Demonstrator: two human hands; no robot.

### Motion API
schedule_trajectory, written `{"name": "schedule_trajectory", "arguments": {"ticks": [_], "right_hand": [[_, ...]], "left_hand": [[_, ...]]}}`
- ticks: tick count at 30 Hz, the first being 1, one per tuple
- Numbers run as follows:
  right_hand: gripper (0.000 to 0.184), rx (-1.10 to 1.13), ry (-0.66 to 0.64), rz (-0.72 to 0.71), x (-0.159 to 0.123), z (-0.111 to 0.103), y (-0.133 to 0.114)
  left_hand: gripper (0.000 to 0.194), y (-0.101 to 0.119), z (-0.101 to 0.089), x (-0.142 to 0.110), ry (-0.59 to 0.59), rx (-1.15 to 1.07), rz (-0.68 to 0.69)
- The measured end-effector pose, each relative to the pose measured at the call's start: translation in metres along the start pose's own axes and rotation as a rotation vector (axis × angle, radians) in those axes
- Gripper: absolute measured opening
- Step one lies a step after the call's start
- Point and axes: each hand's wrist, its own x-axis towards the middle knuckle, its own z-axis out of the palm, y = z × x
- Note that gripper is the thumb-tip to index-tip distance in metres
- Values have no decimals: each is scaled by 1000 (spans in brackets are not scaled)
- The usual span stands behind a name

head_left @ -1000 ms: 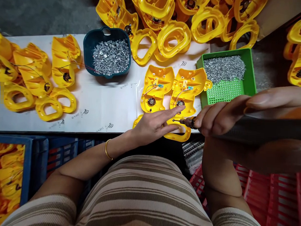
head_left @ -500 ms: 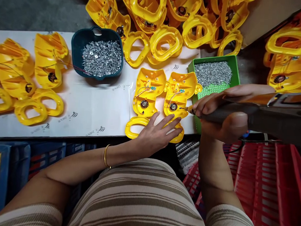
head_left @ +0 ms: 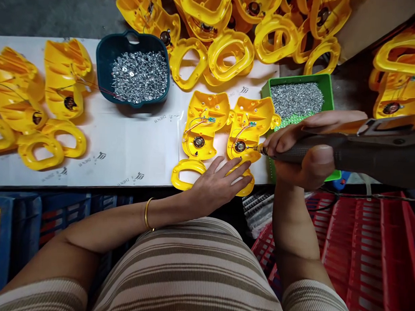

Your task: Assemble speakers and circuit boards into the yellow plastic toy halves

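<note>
My right hand [head_left: 299, 152] is wrapped round an electric screwdriver [head_left: 371, 154], whose bit reaches left to the lower part of a yellow plastic shell [head_left: 252, 107]. Beside its tip is a round speaker [head_left: 240, 146]; a small green circuit board with wires sits higher in that shell. Fingers spread, my left hand [head_left: 220, 183] lies over the ring-shaped handle end of the same shell. A second yellow shell [head_left: 205, 110] lies directly to the left, with a like speaker and board. Whether a screw is on the bit is too small to tell.
A dark teal tub [head_left: 102, 63] of screws stands to the left, and a green basket [head_left: 327, 85] of screws to the right. More yellow shells [head_left: 63, 78] lie at left and are piled at the back. Red crates [head_left: 357, 251] and blue crates [head_left: 24, 217] stand below the table edge.
The view has shifted slightly. My right hand and the electric screwdriver have moved a little left, with the bit now nearer the speaker. My left hand stays on the handle.
</note>
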Motion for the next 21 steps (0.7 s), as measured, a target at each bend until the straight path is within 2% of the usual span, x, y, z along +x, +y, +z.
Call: {"name": "schedule_trajectory", "arguments": {"ticks": [4, 9, 14, 17, 18, 19, 21], "right_hand": [[14, 91, -117, -36, 5, 2, 1], [14, 143, -348, 12, 8, -5, 7], [21, 87, -334, 69, 8, -15, 11], [36, 135, -393, 87, 13, -17, -12], [38, 110, -380, 143, 15, -18, -23], [35, 32, -347, 252, 17, -20, -34], [34, -17, -285, 274, 17, -26, -53]], "left_hand": [[37, 0, 2, 3, 25, -55, 18], [36, -2, 5, 3, 77, -80, 24], [35, 5, 7, 6, 47, -56, 13], [38, 13, 2, 7, 11, -69, 9], [39, 12, -1, 6, 24, -89, 7], [39, 5, -5, 3, 56, -122, -2], [34, -27, -17, -6, 174, -224, -72]]}}
